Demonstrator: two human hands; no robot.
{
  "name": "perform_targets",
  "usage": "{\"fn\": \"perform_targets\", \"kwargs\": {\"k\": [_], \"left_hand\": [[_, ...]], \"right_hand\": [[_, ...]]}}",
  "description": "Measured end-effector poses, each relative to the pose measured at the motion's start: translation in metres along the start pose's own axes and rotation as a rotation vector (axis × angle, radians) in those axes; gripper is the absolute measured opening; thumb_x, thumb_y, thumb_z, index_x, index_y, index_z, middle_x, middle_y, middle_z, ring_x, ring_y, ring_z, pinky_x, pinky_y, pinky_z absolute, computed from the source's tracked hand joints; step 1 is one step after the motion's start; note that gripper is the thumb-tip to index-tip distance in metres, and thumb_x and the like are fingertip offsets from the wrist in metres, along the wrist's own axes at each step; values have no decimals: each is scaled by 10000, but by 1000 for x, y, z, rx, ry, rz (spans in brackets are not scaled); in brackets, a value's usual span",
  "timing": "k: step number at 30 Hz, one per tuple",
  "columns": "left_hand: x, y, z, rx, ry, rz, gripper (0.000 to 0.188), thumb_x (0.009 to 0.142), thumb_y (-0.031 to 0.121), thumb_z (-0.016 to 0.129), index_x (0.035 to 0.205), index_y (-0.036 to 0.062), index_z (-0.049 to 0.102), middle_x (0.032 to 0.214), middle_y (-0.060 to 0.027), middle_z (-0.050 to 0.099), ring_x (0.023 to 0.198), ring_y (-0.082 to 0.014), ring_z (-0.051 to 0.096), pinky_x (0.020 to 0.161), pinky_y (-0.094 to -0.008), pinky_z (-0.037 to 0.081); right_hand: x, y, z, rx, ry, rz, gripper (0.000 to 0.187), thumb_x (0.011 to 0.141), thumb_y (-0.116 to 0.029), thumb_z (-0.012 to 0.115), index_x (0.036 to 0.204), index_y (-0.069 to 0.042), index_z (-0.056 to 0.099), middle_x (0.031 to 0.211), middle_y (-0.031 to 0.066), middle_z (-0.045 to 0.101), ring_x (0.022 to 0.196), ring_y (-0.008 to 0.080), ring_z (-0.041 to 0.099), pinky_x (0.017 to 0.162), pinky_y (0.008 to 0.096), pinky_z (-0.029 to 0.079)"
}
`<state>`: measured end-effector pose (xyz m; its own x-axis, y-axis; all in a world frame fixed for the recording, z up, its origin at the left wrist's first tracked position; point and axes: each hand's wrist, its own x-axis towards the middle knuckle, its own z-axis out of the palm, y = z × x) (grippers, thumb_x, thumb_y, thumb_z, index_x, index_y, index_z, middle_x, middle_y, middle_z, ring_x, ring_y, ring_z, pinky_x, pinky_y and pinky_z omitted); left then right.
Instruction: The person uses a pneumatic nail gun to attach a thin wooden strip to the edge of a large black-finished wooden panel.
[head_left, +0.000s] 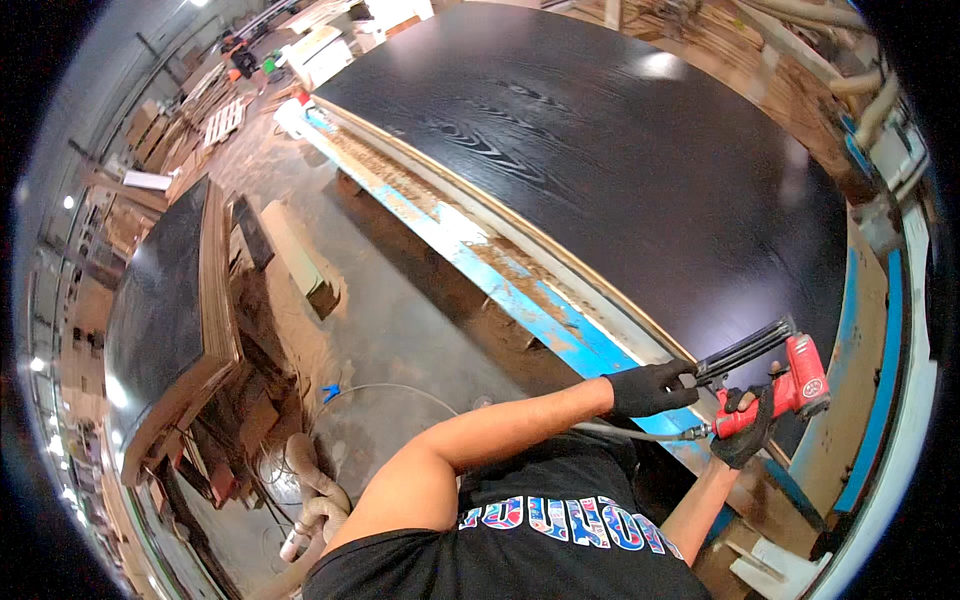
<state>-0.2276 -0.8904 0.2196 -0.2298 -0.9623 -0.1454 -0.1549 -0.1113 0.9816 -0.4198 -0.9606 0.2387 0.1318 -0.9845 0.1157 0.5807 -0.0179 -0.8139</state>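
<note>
Dusty wood shop, with a big black panel (620,150) lying on a blue-edged table (500,275). Right hand (745,425) grips a red nail gun (790,385) at the panel's near corner. Left hand (650,388) curls around its black magazine (745,350). Gloves hide the fingertips, and the nozzle's hard to make out.

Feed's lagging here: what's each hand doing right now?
Left hand: closed on the black magazine of the nail gun.
Right hand: closed around its red handle.
</note>
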Motion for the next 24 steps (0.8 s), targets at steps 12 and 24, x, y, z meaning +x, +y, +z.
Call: {"fn": "perform_targets", "kwargs": {"k": [12,24], "left_hand": [[-183,-106,-98,592,440,464,472,982,340,459,1314,4,459,1230,-226,560,1165,-325,538,986,-396,426],[-287,-68,-193,68,710,-210,356,949,332,522,1157,52,591,1117,-184,618,1028,-333,601,882,-382,470]], "right_hand": [[-62,144,193,139,-357,255,218,950,-244,489,805,-82,476,606,35,429,537,165,423,562,316,389],[-98,220,339,238,-532,504,630,952,-224,480,1486,-89,173,661,31,478,616,170,486,712,358,464]]}}
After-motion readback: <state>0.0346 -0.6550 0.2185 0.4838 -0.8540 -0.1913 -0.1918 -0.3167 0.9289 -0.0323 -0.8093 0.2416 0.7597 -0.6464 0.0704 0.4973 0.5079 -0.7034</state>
